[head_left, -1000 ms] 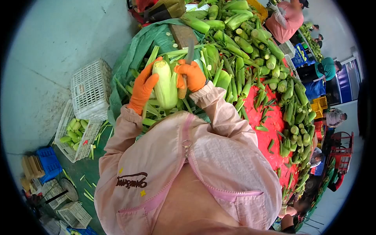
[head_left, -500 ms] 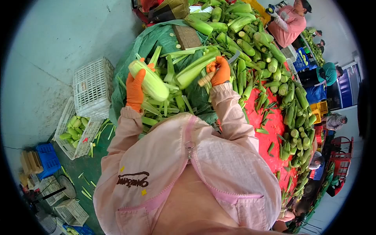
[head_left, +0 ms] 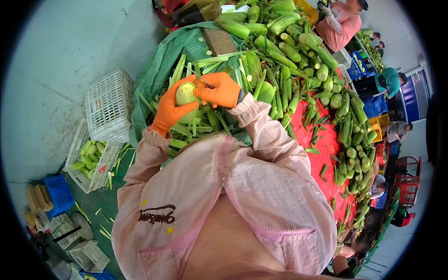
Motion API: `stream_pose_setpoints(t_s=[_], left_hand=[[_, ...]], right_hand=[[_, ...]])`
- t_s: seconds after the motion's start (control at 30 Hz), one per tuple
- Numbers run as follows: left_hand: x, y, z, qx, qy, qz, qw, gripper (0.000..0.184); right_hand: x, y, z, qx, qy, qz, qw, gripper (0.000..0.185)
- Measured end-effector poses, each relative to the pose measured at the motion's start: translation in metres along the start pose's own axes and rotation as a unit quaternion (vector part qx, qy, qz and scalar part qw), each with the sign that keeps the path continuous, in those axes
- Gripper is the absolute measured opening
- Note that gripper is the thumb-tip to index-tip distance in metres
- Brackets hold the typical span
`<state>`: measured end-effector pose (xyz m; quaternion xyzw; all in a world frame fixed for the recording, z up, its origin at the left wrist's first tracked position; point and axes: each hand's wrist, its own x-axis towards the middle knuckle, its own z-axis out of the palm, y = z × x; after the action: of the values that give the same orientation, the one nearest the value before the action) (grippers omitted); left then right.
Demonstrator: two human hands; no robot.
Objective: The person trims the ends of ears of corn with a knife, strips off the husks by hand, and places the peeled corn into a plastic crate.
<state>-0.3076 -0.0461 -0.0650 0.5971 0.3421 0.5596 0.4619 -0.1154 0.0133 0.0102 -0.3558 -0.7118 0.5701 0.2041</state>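
Note:
Both my hands wear orange gloves. My left hand (head_left: 170,110) is wrapped round a pale green corn cob (head_left: 187,95), whose cut stem end faces up toward the camera. My right hand (head_left: 221,90) is closed round a knife, its thin blade (head_left: 199,76) pointing up and left beside the cob's cut end; the handle is hidden in the fingers. The fingers of my right hand are against the cob. Below both hands lie loose husk leaves (head_left: 184,129) on a green cloth (head_left: 144,95).
A wooden block (head_left: 219,42) lies beyond my hands. Corn in husks (head_left: 289,51) is heaped at the right, beside a red sheet (head_left: 305,135). Left are a white crate (head_left: 109,106) and another holding cobs (head_left: 74,173). A person in pink (head_left: 339,28) is at upper right.
The cob has turned upright with its stem end up. My right hand has moved left from beside a pulled husk leaf, with the knife, back to the cob. That leaf is out of my right hand.

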Motion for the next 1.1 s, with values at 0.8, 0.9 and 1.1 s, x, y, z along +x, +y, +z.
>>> stream_pose_setpoints(t_s=[0.8, 0.9, 1.1], left_hand=[[-0.011, 0.021, -0.003, -0.243, 0.036, -0.011, 0.969, 0.074], [-0.011, 0.021, -0.016, -0.267, 0.1, 0.007, 0.959, 0.091], [0.0, 0.023, -0.007, -0.282, 0.08, -0.02, 0.956, 0.086]], right_hand=[[-0.006, 0.045, -0.016, 0.209, 0.291, -0.016, 0.933, 0.025], [0.003, 0.131, -0.061, 0.33, 0.388, 0.04, 0.86, 0.03], [-0.017, 0.037, -0.002, 0.195, 0.24, 0.044, 0.95, 0.038]])
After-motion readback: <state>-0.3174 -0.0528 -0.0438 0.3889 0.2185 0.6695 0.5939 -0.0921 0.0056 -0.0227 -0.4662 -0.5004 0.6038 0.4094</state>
